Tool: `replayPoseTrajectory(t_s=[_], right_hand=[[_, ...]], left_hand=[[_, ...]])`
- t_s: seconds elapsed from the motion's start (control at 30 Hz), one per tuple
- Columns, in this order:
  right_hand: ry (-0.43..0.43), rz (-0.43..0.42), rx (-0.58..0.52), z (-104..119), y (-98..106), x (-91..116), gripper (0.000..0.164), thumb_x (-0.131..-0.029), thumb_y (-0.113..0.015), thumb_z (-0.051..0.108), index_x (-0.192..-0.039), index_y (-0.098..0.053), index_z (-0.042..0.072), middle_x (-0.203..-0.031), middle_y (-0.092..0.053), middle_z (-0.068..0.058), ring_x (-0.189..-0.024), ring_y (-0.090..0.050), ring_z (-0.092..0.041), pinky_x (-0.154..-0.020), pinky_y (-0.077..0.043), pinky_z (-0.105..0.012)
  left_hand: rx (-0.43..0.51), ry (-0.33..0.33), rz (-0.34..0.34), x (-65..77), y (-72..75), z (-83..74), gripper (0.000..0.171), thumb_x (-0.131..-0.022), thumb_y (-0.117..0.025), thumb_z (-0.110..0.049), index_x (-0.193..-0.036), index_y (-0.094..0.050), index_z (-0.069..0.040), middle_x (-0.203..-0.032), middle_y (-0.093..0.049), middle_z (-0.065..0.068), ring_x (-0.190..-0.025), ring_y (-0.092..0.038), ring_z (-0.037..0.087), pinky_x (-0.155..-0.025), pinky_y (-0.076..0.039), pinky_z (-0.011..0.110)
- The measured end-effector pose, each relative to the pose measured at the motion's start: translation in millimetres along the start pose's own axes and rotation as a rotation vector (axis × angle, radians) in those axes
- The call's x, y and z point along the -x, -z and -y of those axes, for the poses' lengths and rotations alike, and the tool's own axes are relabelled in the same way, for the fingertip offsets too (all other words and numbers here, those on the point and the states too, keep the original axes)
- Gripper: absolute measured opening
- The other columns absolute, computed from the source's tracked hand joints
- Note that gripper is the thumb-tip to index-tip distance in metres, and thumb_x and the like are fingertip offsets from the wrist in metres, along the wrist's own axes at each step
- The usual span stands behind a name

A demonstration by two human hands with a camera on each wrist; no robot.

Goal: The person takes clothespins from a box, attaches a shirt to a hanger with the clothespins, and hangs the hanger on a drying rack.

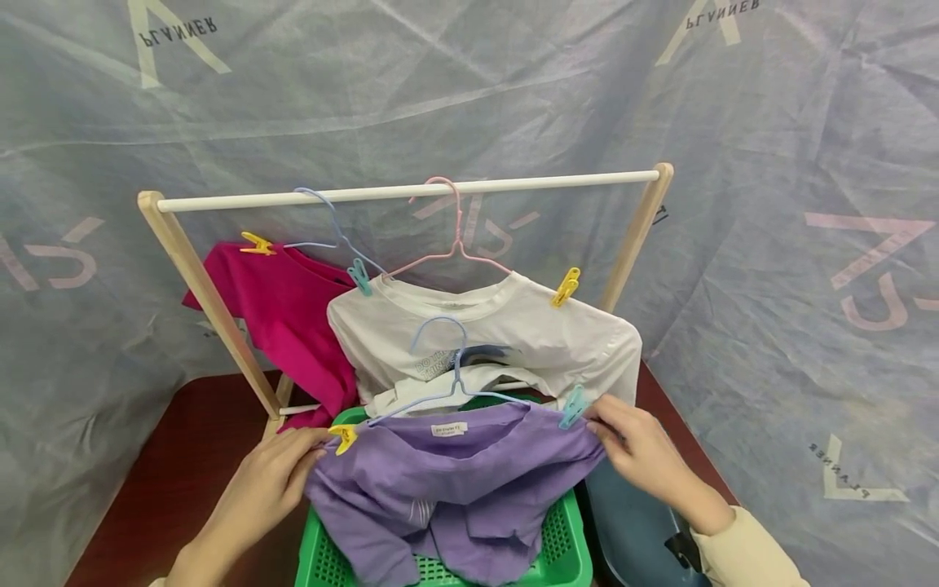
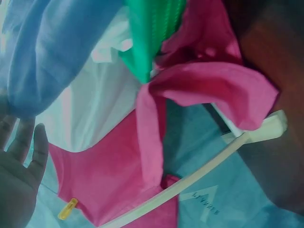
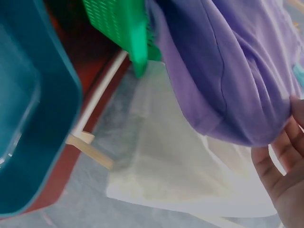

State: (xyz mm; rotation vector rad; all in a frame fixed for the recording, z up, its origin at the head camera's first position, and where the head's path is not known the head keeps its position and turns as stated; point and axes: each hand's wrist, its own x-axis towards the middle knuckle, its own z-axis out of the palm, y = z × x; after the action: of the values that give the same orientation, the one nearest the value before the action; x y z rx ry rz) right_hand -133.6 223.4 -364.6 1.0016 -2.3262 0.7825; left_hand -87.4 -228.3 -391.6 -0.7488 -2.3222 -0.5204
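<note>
A purple sweatshirt (image 1: 458,469) hangs on a light blue hanger (image 1: 458,371) over a green basket. My left hand (image 1: 267,477) pinches its left shoulder, right beside a yellow clothespin (image 1: 343,438). At the opposite shoulder my right hand (image 1: 645,447) holds the fabric between thumb and fingers, next to a teal clothespin (image 1: 575,406). In the right wrist view, the fingers (image 3: 268,166) are at the sleeve edge of the sweatshirt (image 3: 228,85). The hanger's hook stands free in front of a white shirt (image 1: 499,326).
A wooden rack with a white rod (image 1: 367,194) carries a magenta shirt (image 1: 275,302) and the white shirt on hangers with clothespins. Below the sweatshirt is the green basket (image 1: 579,548), holding white cloth. A dark blue tub (image 1: 631,522) stands right of it on the brown table (image 1: 198,456).
</note>
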Motion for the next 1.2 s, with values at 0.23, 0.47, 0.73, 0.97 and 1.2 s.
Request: replayPoseTrajectory(t_s=[0.23,0.47,0.73,0.97,1.2], right_hand=[[0.103,-0.179,-0.024,0.7,19.0,-18.3,0.023,-0.072,-0.060,-0.014,-0.082,-0.062,0.007,-0.074,-0.052,0.003,-0.062,-0.038,0.003,-0.056,-0.031,-0.009],[0.093,-0.321,0.023,13.2,49.7,-41.9,0.020,-0.069,-0.055,-0.015,-0.080,-0.064,-0.001,-0.074,-0.057,-0.006,-0.063,-0.041,0.000,-0.058,-0.031,-0.007],[0.042,-0.419,0.099,6.2,79.0,-53.0,0.011,-0.074,-0.056,-0.008,-0.079,-0.065,-0.004,-0.075,-0.059,-0.012,-0.069,-0.042,0.003,-0.061,-0.032,-0.011],[-0.014,-0.510,0.153,4.2,105.6,-65.4,0.008,-0.075,-0.058,-0.007,-0.078,-0.066,-0.007,-0.073,-0.058,-0.016,-0.070,-0.041,0.007,-0.063,-0.030,-0.008],[-0.035,-0.613,0.150,12.9,130.2,-80.0,0.009,-0.074,-0.056,-0.009,-0.075,-0.065,-0.013,-0.074,-0.056,0.014,-0.067,-0.039,0.009,-0.062,-0.028,-0.009]], left_hand=[[-0.004,0.034,0.001,-23.5,10.5,-3.7,0.024,-0.075,-0.067,-0.003,-0.098,-0.065,-0.008,-0.089,-0.065,-0.002,-0.081,-0.058,0.012,-0.079,-0.039,0.024],[0.012,-0.024,-0.092,-54.2,12.7,-7.6,0.017,-0.084,-0.059,-0.011,-0.099,-0.065,-0.007,-0.083,-0.064,-0.002,-0.072,-0.054,0.009,-0.071,-0.036,0.022],[0.049,-0.067,-0.164,-92.5,13.2,-16.6,0.026,-0.075,-0.066,-0.002,-0.101,-0.065,-0.008,-0.085,-0.067,0.000,-0.071,-0.056,0.008,-0.070,-0.038,0.021],[0.126,-0.025,-0.177,-128.5,8.0,-23.3,0.023,-0.078,-0.066,-0.002,-0.100,-0.065,-0.009,-0.087,-0.066,0.002,-0.074,-0.058,0.012,-0.071,-0.041,0.026],[0.221,0.014,-0.183,-164.4,1.6,-30.1,0.017,-0.082,-0.064,-0.006,-0.099,-0.064,-0.008,-0.082,-0.066,0.002,-0.074,-0.058,0.011,-0.070,-0.045,0.029]])
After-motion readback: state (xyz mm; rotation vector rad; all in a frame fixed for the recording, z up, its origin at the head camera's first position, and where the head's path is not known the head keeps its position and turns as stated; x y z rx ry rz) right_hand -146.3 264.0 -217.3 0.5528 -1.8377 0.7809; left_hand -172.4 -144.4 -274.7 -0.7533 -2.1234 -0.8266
